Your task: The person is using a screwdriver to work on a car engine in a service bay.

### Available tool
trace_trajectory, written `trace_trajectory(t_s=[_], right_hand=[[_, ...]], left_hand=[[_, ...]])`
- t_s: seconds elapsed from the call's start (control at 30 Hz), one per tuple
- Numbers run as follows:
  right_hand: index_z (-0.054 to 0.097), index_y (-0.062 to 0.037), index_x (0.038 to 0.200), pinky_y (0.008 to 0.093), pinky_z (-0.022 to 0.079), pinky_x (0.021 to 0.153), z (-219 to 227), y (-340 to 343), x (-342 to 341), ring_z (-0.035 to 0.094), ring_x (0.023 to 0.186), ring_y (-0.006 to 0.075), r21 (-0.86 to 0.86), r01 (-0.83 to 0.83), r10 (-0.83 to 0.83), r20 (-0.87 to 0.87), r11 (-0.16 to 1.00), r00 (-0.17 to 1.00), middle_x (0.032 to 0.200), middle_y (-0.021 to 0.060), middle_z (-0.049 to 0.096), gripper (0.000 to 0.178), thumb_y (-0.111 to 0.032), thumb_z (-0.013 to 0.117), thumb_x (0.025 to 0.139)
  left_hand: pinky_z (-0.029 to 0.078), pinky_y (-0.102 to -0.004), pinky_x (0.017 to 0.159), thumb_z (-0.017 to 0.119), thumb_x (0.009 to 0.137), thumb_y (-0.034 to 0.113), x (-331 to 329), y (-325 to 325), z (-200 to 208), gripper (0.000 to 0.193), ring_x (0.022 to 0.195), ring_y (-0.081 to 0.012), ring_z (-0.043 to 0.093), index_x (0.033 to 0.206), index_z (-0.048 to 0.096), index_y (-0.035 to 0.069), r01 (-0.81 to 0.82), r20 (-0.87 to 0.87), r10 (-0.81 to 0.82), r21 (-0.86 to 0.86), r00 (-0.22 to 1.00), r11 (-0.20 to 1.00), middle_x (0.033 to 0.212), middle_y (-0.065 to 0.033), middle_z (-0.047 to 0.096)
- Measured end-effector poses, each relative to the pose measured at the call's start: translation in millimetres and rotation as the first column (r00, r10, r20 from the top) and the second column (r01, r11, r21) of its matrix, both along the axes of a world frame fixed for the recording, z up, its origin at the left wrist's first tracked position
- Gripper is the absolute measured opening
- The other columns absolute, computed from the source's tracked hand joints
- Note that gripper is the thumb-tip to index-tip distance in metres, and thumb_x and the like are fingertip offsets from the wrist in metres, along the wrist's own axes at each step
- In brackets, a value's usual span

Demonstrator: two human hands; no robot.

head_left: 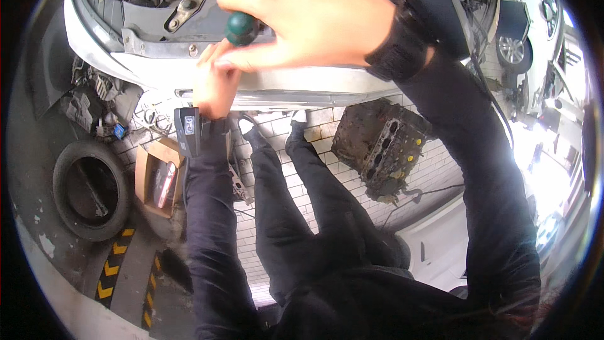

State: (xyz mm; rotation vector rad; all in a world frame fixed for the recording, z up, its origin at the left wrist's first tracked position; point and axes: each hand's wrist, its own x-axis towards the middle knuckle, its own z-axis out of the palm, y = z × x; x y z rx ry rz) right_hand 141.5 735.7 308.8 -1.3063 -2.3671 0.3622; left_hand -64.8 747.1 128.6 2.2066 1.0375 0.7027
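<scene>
My right hand (308, 16) is closed around a tool with a dark green, round-ended handle (242, 28). Its shaft and tip are hidden, so the kind of tool does not show. Just below, my left hand (216, 85) is held close against the right one, at the front edge of the white car (296, 80). The left fingers are curled, partly covered by the right hand; what they hold cannot be made out. Both hands are over the front of the engine bay, near a metal bracket (182, 14) on the dark front panel (148, 22).
A dirty engine block (380, 151) lies on the tiled floor to the right of my legs. On the left are a tyre (63, 192), an open cardboard box (143, 176) and loose car parts (94, 104). Another white car (535, 0) stands at the far right.
</scene>
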Motion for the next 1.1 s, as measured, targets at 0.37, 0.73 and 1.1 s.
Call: trace_trajectory(t_s=[0.37,0.73,1.1], right_hand=[[0.063,-0.0024,0.098,0.0403,0.055,0.059,4,-1,7,0.068,0.071,0.0312,-0.024,-0.075,0.077,0.104,0.997,0.992,0.078,0.0112,0.065,0.026,-0.02,0.07,0.079],[0.06,0.0044,0.103,0.0391,0.053,0.058,15,-2,12,0.067,0.067,0.0297,-0.247,-0.048,0.063,0.052,0.968,0.997,0.071,0.0149,0.06,0.031,-0.016,0.067,0.081],[0.063,0.0028,0.083,0.039,0.054,0.056,11,-14,28,0.066,0.061,0.0308,0.258,-0.13,0.187,-0.21,0.957,0.96,0.065,0.0145,0.06,0.02,-0.014,0.07,0.077]], left_hand=[[0.052,-0.0425,0.074,0.072,0.086,0.012,-18,-7,-23,0.018,0.087,-0.0349,0.069,0.101,0.069,0.002,-0.09,-0.249,0.115,0.111,0.962,0.99,0.093,-0.0185,0.068],[0.054,-0.0542,0.068,0.06,0.087,0.014,-6,-5,-81,0.031,0.089,-0.0357,0.067,0.113,0.068,-0.001,-0.036,-0.327,0.146,0.32,0.934,0.947,0.111,-0.0196,0.067],[0.053,-0.0428,0.075,0.072,0.084,0.012,25,-6,-57,0.022,0.079,-0.0331,0.07,0.101,0.072,-0.001,-0.083,-0.188,0.108,0.14,0.976,0.987,0.087,-0.0231,0.071]])
